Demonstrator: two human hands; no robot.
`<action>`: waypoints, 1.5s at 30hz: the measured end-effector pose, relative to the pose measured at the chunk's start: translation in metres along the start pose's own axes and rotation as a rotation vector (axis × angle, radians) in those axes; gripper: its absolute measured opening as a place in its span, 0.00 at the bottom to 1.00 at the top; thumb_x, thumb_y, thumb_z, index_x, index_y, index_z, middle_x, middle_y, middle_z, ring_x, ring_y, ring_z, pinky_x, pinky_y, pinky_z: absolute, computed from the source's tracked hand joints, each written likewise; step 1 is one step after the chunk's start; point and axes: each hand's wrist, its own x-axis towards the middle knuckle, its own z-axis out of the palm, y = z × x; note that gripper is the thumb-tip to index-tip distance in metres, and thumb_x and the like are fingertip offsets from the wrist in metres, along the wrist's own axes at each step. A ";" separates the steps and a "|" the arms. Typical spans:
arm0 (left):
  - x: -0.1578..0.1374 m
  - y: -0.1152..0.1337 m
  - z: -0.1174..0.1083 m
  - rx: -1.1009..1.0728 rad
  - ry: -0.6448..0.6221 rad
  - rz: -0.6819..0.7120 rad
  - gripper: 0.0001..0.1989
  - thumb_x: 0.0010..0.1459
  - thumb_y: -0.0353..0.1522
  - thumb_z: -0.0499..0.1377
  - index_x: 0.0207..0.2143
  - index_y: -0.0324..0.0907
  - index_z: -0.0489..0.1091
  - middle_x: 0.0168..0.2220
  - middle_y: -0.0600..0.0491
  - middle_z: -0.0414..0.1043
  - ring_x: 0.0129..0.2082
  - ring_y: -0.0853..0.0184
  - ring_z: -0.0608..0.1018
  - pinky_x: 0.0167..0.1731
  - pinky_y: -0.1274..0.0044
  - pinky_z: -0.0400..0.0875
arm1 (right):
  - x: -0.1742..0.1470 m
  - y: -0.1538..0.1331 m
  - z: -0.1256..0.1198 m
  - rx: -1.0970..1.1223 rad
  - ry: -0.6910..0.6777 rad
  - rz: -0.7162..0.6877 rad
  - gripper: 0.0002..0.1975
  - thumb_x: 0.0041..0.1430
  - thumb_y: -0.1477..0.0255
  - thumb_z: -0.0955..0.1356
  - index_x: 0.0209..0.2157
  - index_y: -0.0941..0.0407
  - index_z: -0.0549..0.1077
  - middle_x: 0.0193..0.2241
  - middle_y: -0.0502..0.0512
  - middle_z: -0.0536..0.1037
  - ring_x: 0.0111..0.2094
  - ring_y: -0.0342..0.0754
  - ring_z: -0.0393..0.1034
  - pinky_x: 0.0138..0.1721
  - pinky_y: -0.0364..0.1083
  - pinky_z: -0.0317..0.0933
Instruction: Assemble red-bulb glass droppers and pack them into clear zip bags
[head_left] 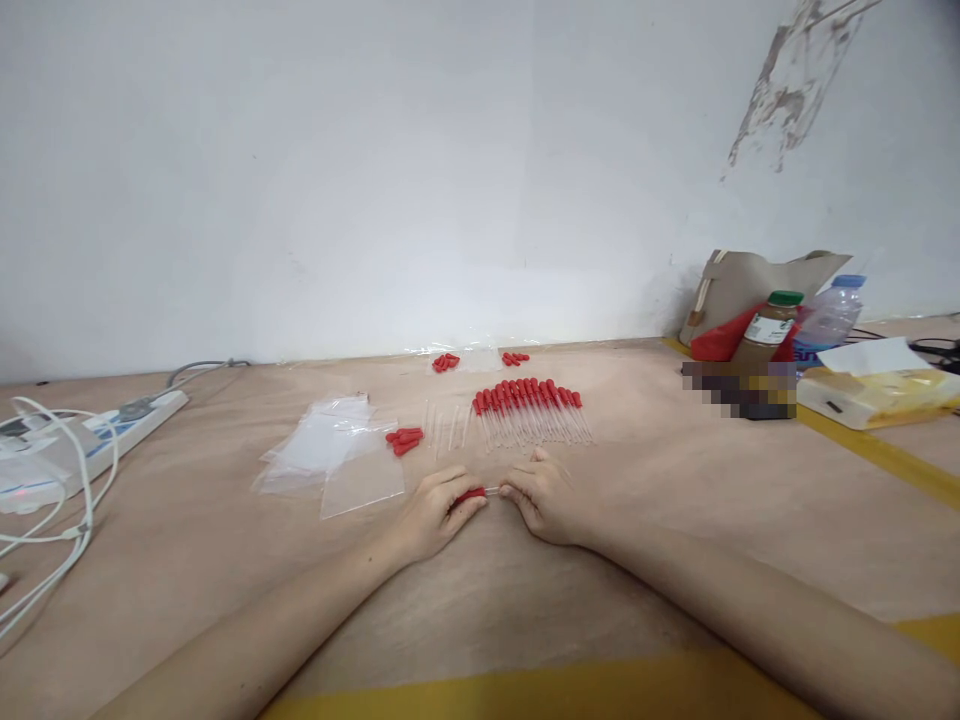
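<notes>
1. The left hand (444,512) pinches a small red rubbery bulb (473,494), the right hand (545,500) a thin clear tube (493,491), in line between them, seemingly for straightness.
2. Red-topped clear droppers (528,398) lie side by side beyond, probably for tidiness.
3. Bare brown tabletop (420,620) leaves room nearside; the white wall (360,200) bounds the back.

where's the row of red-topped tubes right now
In the head view, the row of red-topped tubes lies on the table, just right of centre, beyond the right hand.
</notes>
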 end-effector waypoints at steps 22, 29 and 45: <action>0.004 -0.102 -0.052 0.155 0.484 -0.473 0.13 0.54 0.37 0.52 0.34 0.40 0.70 0.37 0.49 0.71 0.36 0.62 0.72 0.37 0.72 0.66 | 0.057 0.019 -0.008 0.151 -0.100 0.711 0.15 0.51 0.67 0.60 0.15 0.58 0.66 0.15 0.50 0.66 0.19 0.41 0.59 0.20 0.40 0.47; -0.002 -0.106 -0.037 0.100 0.392 -0.428 0.13 0.55 0.38 0.51 0.36 0.41 0.71 0.37 0.51 0.72 0.35 0.66 0.74 0.36 0.76 0.68 | 0.091 0.008 0.018 -0.063 -0.118 0.839 0.13 0.49 0.66 0.61 0.26 0.58 0.73 0.27 0.60 0.75 0.32 0.53 0.70 0.28 0.45 0.58; -0.001 -0.099 -0.034 0.087 0.371 -0.390 0.13 0.54 0.39 0.52 0.35 0.42 0.71 0.35 0.52 0.71 0.30 0.68 0.73 0.32 0.77 0.68 | 0.104 0.010 0.025 -0.168 -0.106 0.747 0.19 0.56 0.62 0.58 0.33 0.58 0.73 0.31 0.62 0.76 0.35 0.54 0.70 0.32 0.49 0.60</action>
